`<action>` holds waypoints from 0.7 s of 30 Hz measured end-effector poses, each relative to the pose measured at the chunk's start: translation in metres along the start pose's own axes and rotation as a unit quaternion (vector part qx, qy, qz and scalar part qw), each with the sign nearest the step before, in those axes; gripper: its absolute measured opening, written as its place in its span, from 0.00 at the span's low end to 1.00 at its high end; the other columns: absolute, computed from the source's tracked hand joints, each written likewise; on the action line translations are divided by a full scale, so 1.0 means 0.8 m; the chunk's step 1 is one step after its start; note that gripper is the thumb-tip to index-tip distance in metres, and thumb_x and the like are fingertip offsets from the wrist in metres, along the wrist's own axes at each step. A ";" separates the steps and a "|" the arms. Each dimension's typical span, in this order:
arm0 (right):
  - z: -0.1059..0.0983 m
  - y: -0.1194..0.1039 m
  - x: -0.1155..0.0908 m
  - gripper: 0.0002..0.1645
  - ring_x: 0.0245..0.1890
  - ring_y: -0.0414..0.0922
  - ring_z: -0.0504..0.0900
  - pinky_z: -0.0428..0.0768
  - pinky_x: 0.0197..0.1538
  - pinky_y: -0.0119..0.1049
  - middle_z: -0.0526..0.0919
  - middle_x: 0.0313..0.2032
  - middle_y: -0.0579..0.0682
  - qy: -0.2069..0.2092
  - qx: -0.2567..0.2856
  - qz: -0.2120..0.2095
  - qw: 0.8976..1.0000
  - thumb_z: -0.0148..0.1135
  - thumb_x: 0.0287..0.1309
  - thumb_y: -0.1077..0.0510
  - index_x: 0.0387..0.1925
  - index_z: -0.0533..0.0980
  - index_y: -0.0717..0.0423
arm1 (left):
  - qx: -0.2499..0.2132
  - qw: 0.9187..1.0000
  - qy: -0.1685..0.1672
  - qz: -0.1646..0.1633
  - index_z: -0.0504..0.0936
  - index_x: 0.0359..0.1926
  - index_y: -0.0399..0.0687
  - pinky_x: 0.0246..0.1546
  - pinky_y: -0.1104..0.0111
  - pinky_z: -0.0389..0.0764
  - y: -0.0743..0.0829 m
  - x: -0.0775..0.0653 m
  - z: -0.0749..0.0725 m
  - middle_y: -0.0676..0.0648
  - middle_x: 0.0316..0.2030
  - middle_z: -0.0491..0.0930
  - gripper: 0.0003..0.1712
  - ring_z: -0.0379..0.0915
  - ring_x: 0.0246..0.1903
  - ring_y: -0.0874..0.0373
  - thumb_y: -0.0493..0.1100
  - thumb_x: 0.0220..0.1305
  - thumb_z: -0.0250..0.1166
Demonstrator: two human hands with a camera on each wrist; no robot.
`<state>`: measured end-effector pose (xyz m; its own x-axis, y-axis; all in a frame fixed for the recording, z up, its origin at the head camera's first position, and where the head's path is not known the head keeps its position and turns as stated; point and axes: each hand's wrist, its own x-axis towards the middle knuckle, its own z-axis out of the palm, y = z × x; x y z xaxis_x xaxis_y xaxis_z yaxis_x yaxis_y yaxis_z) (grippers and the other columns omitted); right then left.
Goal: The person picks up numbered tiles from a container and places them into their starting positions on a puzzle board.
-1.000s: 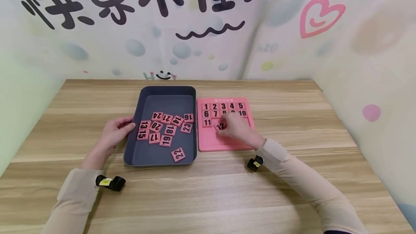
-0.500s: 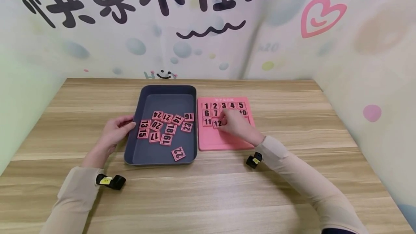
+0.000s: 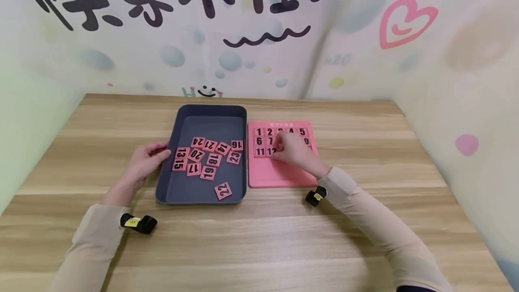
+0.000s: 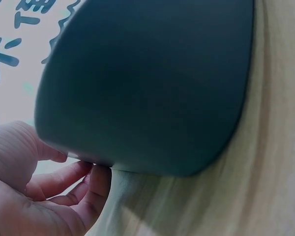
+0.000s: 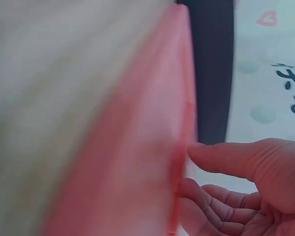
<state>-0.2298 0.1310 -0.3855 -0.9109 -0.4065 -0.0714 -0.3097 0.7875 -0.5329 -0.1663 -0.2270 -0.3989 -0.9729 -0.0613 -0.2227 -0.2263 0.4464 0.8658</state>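
Observation:
My left hand (image 3: 143, 166) grips the left wall of a dark blue-grey tray (image 3: 162, 188), thumb at the rim. In the left wrist view, the fingertips (image 4: 99, 179) meet the tray's edge from outside. Several pink number tiles lie loose in the tray, with the 22 tile (image 3: 223, 190) apart at the front. Over a pink number puzzle board (image 3: 263, 175), my right hand (image 3: 293, 150) pinches the 12 tile (image 3: 271, 151), which lies beside the 11 tile (image 3: 260, 152). Tiles fill the two rows above, partly covered by this hand. The right wrist view shows thumb and curled fingers at the board's face.
Board and tray stand side by side on a wood-grain table (image 3: 259, 247). Behind them rises a wall (image 3: 170, 75) with printed lettering and coloured spots. Each wrist wears a black camera, the left one (image 3: 139, 223) hanging just above the tabletop.
The 12 tile was tilted in my right hand and now lies straight beside the 11 tile. My left hand has stayed on the tray, and the head view has shifted slightly.

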 end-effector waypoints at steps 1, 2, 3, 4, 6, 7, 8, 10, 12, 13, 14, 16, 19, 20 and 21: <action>-0.003 -0.002 0.002 0.16 0.31 0.47 0.79 0.78 0.34 0.35 0.80 0.30 0.54 0.000 0.005 0.004 1.000 0.71 0.47 0.62 0.35 0.74 0.64 | 0.000 1.000 -0.001 0.001 0.61 0.64 0.28 0.38 0.82 0.69 0.001 0.000 0.000 0.29 0.59 0.66 0.28 0.65 0.52 0.50 0.40 0.69 0.51; -0.006 -0.005 0.004 0.17 0.30 0.47 0.79 0.77 0.33 0.35 0.80 0.30 0.55 0.001 0.010 0.008 1.000 0.71 0.48 0.61 0.36 0.74 0.64 | 0.000 1.000 -0.001 0.002 0.61 0.64 0.27 0.38 0.82 0.69 0.001 0.001 0.000 0.29 0.59 0.66 0.28 0.65 0.52 0.50 0.40 0.69 0.51; -0.009 -0.009 0.007 0.17 0.30 0.47 0.79 0.77 0.33 0.35 0.80 0.31 0.55 -0.002 0.018 0.013 1.000 0.71 0.48 0.61 0.38 0.74 0.64 | 0.000 1.000 -0.001 0.004 0.61 0.64 0.27 0.39 0.82 0.68 0.002 0.001 0.000 0.28 0.59 0.66 0.28 0.65 0.52 0.49 0.40 0.69 0.51; -0.013 -0.014 0.010 0.18 0.30 0.47 0.79 0.77 0.33 0.35 0.80 0.31 0.55 -0.006 0.024 0.016 1.000 0.70 0.49 0.60 0.39 0.74 0.64 | 0.000 1.000 -0.001 0.005 0.61 0.64 0.26 0.39 0.82 0.69 0.002 0.000 0.000 0.28 0.59 0.66 0.28 0.65 0.53 0.49 0.40 0.69 0.51; -0.018 -0.025 0.017 0.20 0.31 0.47 0.79 0.77 0.33 0.36 0.81 0.33 0.55 -0.018 0.033 0.018 0.999 0.69 0.51 0.58 0.43 0.73 0.64 | -0.001 1.000 -0.001 0.006 0.61 0.64 0.26 0.38 0.82 0.68 0.002 -0.001 0.000 0.28 0.58 0.66 0.27 0.65 0.53 0.48 0.40 0.69 0.51; -0.019 -0.031 0.021 0.21 0.30 0.46 0.79 0.77 0.32 0.35 0.81 0.33 0.55 -0.024 0.037 0.015 0.999 0.69 0.51 0.58 0.44 0.73 0.64 | 0.000 1.000 -0.002 0.007 0.61 0.64 0.26 0.38 0.82 0.68 0.002 -0.001 0.000 0.28 0.58 0.66 0.27 0.64 0.53 0.48 0.39 0.69 0.51; -0.018 -0.037 0.026 0.21 0.30 0.46 0.79 0.77 0.32 0.35 0.81 0.33 0.55 -0.027 0.036 0.011 0.999 0.69 0.52 0.58 0.45 0.73 0.64 | 0.000 1.000 -0.002 0.007 0.61 0.64 0.26 0.38 0.82 0.68 0.002 -0.001 -0.001 0.28 0.59 0.66 0.27 0.64 0.53 0.48 0.39 0.69 0.51; -0.016 -0.049 0.035 0.21 0.30 0.46 0.78 0.77 0.32 0.35 0.81 0.33 0.54 -0.030 0.036 -0.004 0.999 0.68 0.52 0.58 0.45 0.74 0.63 | 0.000 1.000 -0.002 0.011 0.61 0.64 0.26 0.38 0.83 0.68 0.001 -0.001 -0.001 0.28 0.59 0.66 0.27 0.64 0.54 0.47 0.39 0.69 0.51; -0.012 -0.060 0.043 0.21 0.32 0.45 0.79 0.78 0.34 0.34 0.81 0.34 0.54 -0.032 0.039 -0.027 0.998 0.69 0.52 0.58 0.46 0.74 0.64 | -0.001 1.000 -0.004 0.016 0.62 0.64 0.26 0.38 0.83 0.69 0.001 -0.001 -0.001 0.28 0.59 0.66 0.27 0.64 0.54 0.47 0.39 0.69 0.51; -0.009 -0.065 0.048 0.21 0.33 0.46 0.79 0.78 0.36 0.34 0.81 0.35 0.54 -0.033 0.040 -0.042 0.998 0.69 0.52 0.59 0.46 0.74 0.65 | -0.002 1.000 -0.005 0.019 0.62 0.64 0.25 0.38 0.84 0.69 0.001 0.000 -0.001 0.28 0.59 0.66 0.27 0.65 0.53 0.49 0.38 0.69 0.51; -0.007 -0.071 0.052 0.22 0.35 0.45 0.79 0.78 0.37 0.34 0.81 0.36 0.54 -0.035 0.039 -0.051 0.997 0.69 0.51 0.59 0.46 0.74 0.65 | -0.003 1.000 -0.005 0.022 0.62 0.63 0.25 0.38 0.84 0.69 0.001 0.000 -0.001 0.28 0.58 0.66 0.27 0.66 0.52 0.51 0.38 0.69 0.51; -0.002 -0.082 0.059 0.23 0.39 0.46 0.79 0.78 0.41 0.33 0.80 0.39 0.56 -0.048 0.050 -0.071 0.995 0.69 0.51 0.59 0.47 0.74 0.65 | -0.007 1.000 -0.004 0.028 0.62 0.63 0.25 0.38 0.84 0.69 0.000 0.001 -0.001 0.27 0.58 0.67 0.26 0.68 0.48 0.58 0.38 0.69 0.51; 0.006 -0.095 0.070 0.24 0.42 0.46 0.78 0.77 0.45 0.32 0.79 0.42 0.57 -0.065 0.058 -0.087 0.992 0.69 0.51 0.60 0.49 0.74 0.66 | -0.010 1.000 -0.001 0.029 0.63 0.63 0.25 0.38 0.84 0.70 0.000 0.000 -0.001 0.27 0.58 0.67 0.26 0.66 0.41 0.69 0.37 0.68 0.51; 0.008 -0.099 0.072 0.24 0.43 0.46 0.78 0.77 0.46 0.32 0.79 0.43 0.57 -0.071 0.064 -0.089 0.991 0.69 0.51 0.60 0.49 0.74 0.66 | -0.011 1.000 -0.001 0.028 0.63 0.63 0.25 0.38 0.84 0.70 0.000 0.000 -0.002 0.27 0.58 0.67 0.26 0.65 0.39 0.71 0.37 0.68 0.51; 0.010 -0.102 0.075 0.24 0.43 0.47 0.78 0.77 0.46 0.32 0.79 0.44 0.58 -0.076 0.069 -0.091 0.991 0.69 0.51 0.61 0.49 0.74 0.66 | -0.012 1.000 0.000 0.028 0.63 0.63 0.25 0.38 0.84 0.70 0.000 0.000 -0.002 0.27 0.57 0.67 0.26 0.65 0.39 0.72 0.37 0.68 0.52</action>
<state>-0.2570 0.0386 -0.3530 -0.7885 -0.6090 -0.0852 -0.4146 0.6288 -0.6578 -0.1663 -0.2285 -0.3986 -0.9840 -0.0370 -0.1746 -0.1735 0.4266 0.8876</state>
